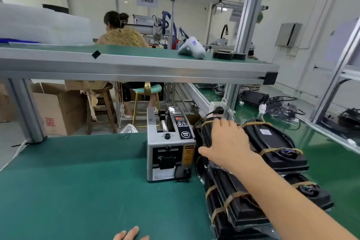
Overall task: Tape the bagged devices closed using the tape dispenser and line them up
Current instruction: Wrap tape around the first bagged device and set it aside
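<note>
The flat matte work surface (78,181) is deep green all over. On it the boxy metal tape dispenser (170,146) is silver-grey, with a black control panel carrying red lit digits, a black front opening, and an orange-yellow warning label. Beside it, the long glossy bagged devices (272,142) are black, crossed by tan-brown bands of tape. The upper shelf (136,54) has a green top and a silver aluminium edge. On it lies a white plastic casing (191,47) with a small blue mark. Below, the cardboard box (56,109) is brown with red print.
</note>
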Demonstrator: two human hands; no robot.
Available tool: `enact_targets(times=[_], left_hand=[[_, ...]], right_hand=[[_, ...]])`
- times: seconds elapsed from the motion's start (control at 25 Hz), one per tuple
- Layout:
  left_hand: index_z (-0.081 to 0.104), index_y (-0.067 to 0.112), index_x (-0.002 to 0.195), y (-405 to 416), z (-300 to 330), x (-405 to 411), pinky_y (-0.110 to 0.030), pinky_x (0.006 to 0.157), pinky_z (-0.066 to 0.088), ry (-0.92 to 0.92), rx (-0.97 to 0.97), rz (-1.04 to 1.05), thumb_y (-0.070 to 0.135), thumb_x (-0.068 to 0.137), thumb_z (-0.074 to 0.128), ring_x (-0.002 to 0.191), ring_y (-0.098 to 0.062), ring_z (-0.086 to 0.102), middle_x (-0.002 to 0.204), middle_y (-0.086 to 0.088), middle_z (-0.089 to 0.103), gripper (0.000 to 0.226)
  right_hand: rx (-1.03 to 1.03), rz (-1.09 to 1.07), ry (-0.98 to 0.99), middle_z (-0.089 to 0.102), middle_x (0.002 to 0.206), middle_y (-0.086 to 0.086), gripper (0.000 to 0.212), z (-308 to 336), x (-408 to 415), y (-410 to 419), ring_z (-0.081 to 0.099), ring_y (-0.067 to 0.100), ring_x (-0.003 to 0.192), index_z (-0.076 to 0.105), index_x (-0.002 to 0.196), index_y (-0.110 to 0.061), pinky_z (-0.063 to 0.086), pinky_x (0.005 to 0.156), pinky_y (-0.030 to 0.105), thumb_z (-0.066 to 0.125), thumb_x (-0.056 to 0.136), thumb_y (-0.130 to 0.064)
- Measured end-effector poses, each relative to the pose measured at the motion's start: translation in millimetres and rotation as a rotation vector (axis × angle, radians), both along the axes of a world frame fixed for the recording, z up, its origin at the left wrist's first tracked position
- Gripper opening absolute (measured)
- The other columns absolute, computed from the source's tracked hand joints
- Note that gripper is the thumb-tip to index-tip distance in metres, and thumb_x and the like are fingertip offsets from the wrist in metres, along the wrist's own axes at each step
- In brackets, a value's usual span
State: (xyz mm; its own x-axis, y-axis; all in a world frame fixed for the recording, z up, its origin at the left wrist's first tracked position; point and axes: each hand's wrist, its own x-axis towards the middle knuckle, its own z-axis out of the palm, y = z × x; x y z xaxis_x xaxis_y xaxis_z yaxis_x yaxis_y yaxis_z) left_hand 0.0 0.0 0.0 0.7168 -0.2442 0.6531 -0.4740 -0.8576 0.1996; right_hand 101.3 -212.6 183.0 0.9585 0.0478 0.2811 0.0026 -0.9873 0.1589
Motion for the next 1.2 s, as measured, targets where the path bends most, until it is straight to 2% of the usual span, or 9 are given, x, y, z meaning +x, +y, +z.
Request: enact_targets(times=[0.12, 0.2, 0.28, 0.52, 0.68, 0.84, 0.96, 1.04, 1.2], left_hand=[[0.04, 0.037, 0.092, 7, -3, -15, -0.008, 0.094, 0.019, -0.01, -0.048, 0.061, 0.036, 0.104, 0.005, 0.08, -0.008, 0.043, 0.146, 0.037, 0.02, 0.037], [0.042, 0.038, 0.1, 7, -10, -25, -0.016, 0.085, 0.026, 0.041, 0.026, 0.083, 0.008, 0.102, 0.015, 0.083, -0.006, 0.052, 0.12, 0.03, 0.06, 0.04], [0.044, 0.036, 0.094, 1, -6, -38, -0.02, 0.085, 0.032, 0.05, -0.102, 0.087, 0.024, 0.086, 0.034, 0.077, -0.007, 0.068, 0.086, 0.004, 0.076, 0.017], [0.039, 0.043, 0.091, 9, 6, -56, -0.009, 0.108, 0.003, 0.219, -0.062, 0.142, 0.065, 0.076, 0.032, 0.117, 0.003, 0.035, 0.105, 0.018, 0.059, 0.027], [0.041, 0.042, 0.093, 17, 10, -51, -0.009, 0.104, 0.022, 0.351, -0.015, 0.085, 0.061, 0.057, 0.036, 0.116, 0.007, 0.031, 0.104, 0.028, 0.041, 0.041], [0.044, 0.066, 0.1, 14, 37, -54, -0.005, 0.097, 0.032, 0.492, -0.566, -0.04, 0.052, 0.058, 0.056, 0.107, 0.028, 0.037, 0.108, 0.061, 0.036, 0.046], [0.07, 0.031, 0.1, 8, 76, -52, -0.022, 0.096, 0.047, 0.471, -1.147, -0.187, 0.017, 0.061, 0.081, 0.1, 0.004, 0.063, 0.11, 0.018, 0.069, 0.042], [0.067, 0.021, 0.106, 7, 105, -48, -0.034, 0.082, 0.056, 0.652, -1.49, -0.452, 0.028, 0.03, 0.095, 0.096, -0.012, 0.069, 0.111, 0.002, 0.071, 0.082], [0.068, 0.015, 0.1, 20, 129, -54, -0.035, 0.067, 0.057, 0.592, -1.53, -0.357, 0.038, 0.02, 0.093, 0.086, -0.023, 0.07, 0.098, -0.009, 0.073, 0.087]], right_hand=[[-0.03, -0.135, 0.148, 0.049, 0.13, 0.012, 0.068, -18, 9, -3, 0.048, 0.03, 0.12, 0.042, 0.131, -0.007, 0.042, 0.096, 0.039, 0.062, 0.081, -0.049], [-0.046, -0.132, 0.105, 0.048, 0.127, 0.012, 0.065, -29, 10, -3, 0.047, 0.031, 0.118, 0.046, 0.128, -0.007, 0.041, 0.095, 0.039, 0.061, 0.08, -0.048], [-0.049, -0.113, -0.003, 0.046, 0.123, 0.012, 0.061, -33, 11, -1, 0.046, 0.03, 0.115, 0.048, 0.124, -0.006, 0.04, 0.095, 0.039, 0.062, 0.078, -0.045], [-0.058, -0.069, -0.087, 0.047, 0.119, 0.011, 0.063, -39, 11, -4, 0.046, 0.028, 0.111, 0.048, 0.121, -0.006, 0.04, 0.092, 0.036, 0.065, 0.075, -0.046], [0.004, -0.081, -0.028, 0.048, 0.12, 0.013, 0.057, -22, 4, -3, 0.045, 0.03, 0.112, 0.052, 0.115, -0.006, 0.038, 0.095, 0.039, 0.069, 0.075, -0.043], [0.391, 0.063, -0.34, 0.047, 0.105, 0.009, 0.06, 13, -42, -15, 0.042, 0.026, 0.1, 0.055, 0.117, -0.004, 0.037, 0.086, 0.038, 0.073, 0.067, -0.034], [0.6, 0.35, -0.625, 0.04, 0.099, -0.002, 0.066, 16, -110, 0, 0.042, 0.02, 0.091, 0.052, 0.12, -0.014, 0.036, 0.079, 0.033, 0.069, 0.059, -0.034], [0.634, 0.507, -0.651, 0.044, 0.098, 0.001, 0.07, -9, -144, 35, 0.048, 0.026, 0.087, 0.054, 0.119, -0.015, 0.04, 0.079, 0.035, 0.066, 0.052, -0.032], [0.705, 0.645, -0.549, 0.047, 0.086, -0.004, 0.059, -99, -167, 112, 0.045, 0.018, 0.075, 0.054, 0.106, -0.022, 0.041, 0.073, 0.031, 0.066, 0.048, -0.027]])
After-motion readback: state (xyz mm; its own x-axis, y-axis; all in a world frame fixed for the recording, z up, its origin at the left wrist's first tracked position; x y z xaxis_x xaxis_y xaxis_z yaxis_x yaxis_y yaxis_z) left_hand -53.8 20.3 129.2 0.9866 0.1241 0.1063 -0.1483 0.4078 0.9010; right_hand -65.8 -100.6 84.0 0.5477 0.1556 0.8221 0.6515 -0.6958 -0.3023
